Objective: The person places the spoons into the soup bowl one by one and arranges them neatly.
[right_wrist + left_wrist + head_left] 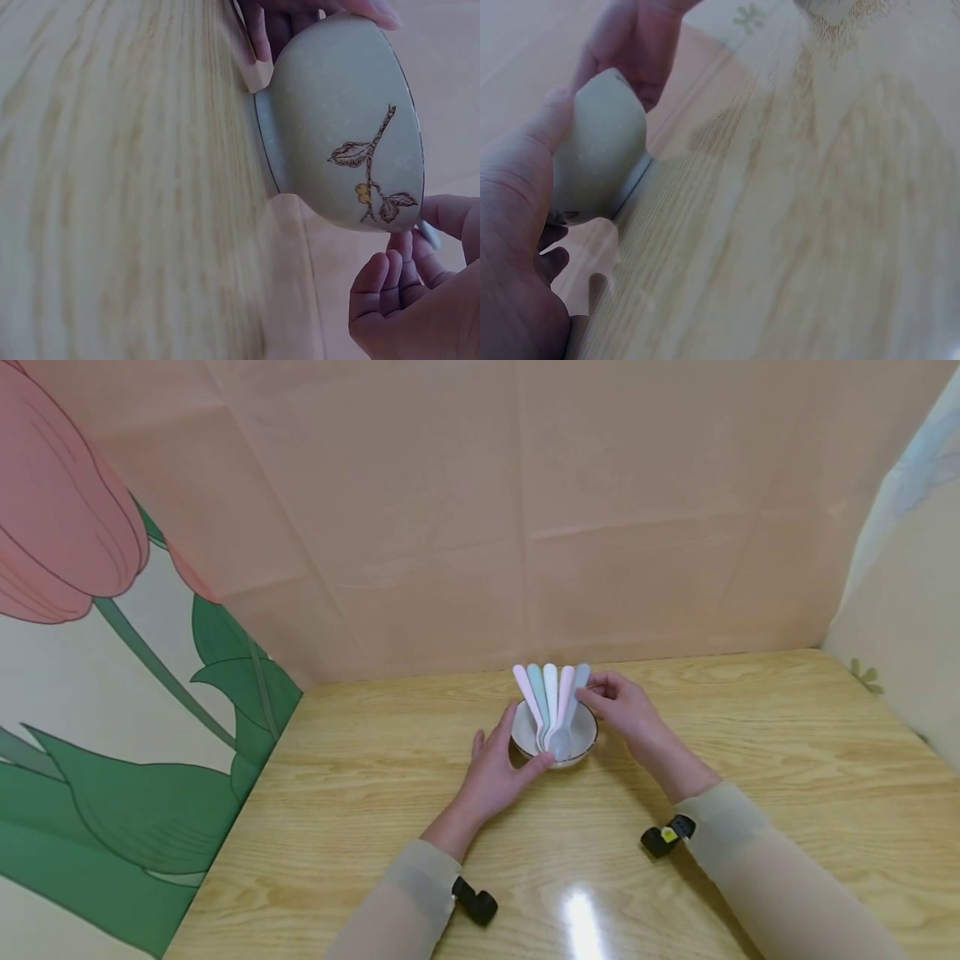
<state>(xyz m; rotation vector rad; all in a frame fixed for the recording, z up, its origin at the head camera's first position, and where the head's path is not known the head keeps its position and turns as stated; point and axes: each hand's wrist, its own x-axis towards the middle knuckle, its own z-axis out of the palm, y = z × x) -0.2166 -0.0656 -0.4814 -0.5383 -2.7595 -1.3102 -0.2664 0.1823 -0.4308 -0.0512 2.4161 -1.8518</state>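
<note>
A white bowl [587,733] with a dark rim stands on the wooden table. My left hand [492,775] holds it by the left side, thumb at the near rim. Several spoons lean in the bowl, fanned out with their handles [551,681] over the far rim: pink, green, white, pink and grey-blue. At the right rim my right hand [626,710] pinches the handle of the grey-blue spoon [559,744], whose head lies on top of the others. In the right wrist view, the bowl's outer wall [341,112] carries a brown leafy twig.
The table [360,777] has a light wood grain and meets a peach cloth backdrop [420,527] close behind the bowl. Along the left edge rises a sheet printed with a tulip [60,493]. A pale wall [907,602] borders the right side.
</note>
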